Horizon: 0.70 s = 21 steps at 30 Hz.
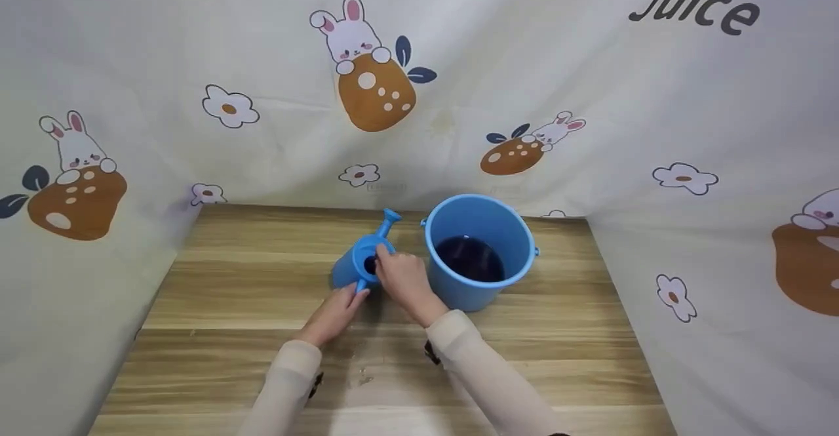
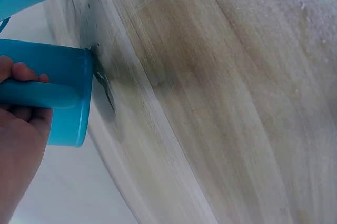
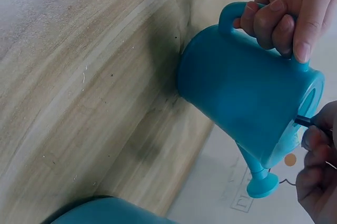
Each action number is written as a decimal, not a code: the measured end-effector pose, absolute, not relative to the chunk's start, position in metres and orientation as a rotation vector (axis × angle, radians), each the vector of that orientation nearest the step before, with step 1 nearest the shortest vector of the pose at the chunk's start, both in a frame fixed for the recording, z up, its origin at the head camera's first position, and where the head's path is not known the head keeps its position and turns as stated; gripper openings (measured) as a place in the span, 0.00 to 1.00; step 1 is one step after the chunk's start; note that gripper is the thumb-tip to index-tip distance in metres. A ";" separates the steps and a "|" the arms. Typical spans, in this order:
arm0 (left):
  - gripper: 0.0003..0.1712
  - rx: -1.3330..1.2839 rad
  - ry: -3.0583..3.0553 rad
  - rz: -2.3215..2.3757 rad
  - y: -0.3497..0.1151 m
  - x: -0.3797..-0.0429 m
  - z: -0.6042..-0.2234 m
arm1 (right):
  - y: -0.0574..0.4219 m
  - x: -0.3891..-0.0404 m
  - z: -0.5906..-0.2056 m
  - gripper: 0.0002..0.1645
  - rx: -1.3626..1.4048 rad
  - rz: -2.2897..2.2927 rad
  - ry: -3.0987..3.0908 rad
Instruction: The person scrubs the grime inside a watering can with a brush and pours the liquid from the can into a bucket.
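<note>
A blue watering can (image 1: 343, 271) with a long spout is at the middle of the wooden tabletop, its base at the wood. My left hand (image 1: 335, 313) grips its handle (image 2: 39, 95), fingers wrapped round, as the right wrist view also shows. Over the can's top opening, my right hand (image 1: 405, 280) pinches a thin dark stick-like piece (image 3: 303, 121) that reaches into the opening. Its lower end is hidden inside the can, and I cannot tell what it is. Dark liquid shows through the opening beside the right hand.
A blue bucket (image 1: 468, 297) holding dark liquid (image 1: 467, 259) stands right of the can, close to my right hand. Water spots (image 1: 364, 377) lie on the tabletop (image 1: 223, 357) in front. A printed cloth (image 1: 275, 154) walls the back and both sides.
</note>
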<state>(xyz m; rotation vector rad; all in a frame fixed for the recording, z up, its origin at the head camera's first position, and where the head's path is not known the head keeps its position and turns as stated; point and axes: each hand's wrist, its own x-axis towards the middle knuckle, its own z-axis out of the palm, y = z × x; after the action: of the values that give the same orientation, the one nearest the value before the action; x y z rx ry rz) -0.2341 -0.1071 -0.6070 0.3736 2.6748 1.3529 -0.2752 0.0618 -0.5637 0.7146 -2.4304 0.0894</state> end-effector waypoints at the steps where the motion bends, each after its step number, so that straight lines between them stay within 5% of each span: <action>1: 0.16 0.375 2.672 1.356 -0.107 -0.234 -0.608 | 0.062 -0.275 -0.564 0.11 0.706 0.054 -2.410; 21: 0.15 0.319 2.636 1.347 -0.106 -0.235 -0.606 | 0.058 -0.255 -0.534 0.11 0.637 0.014 -2.397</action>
<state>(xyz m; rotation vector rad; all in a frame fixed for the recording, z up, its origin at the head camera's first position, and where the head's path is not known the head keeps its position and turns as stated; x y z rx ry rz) -0.2349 -0.1058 -0.6064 0.3192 2.6362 1.3471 -0.2548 0.0581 -0.5336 0.6375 -2.3968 0.0144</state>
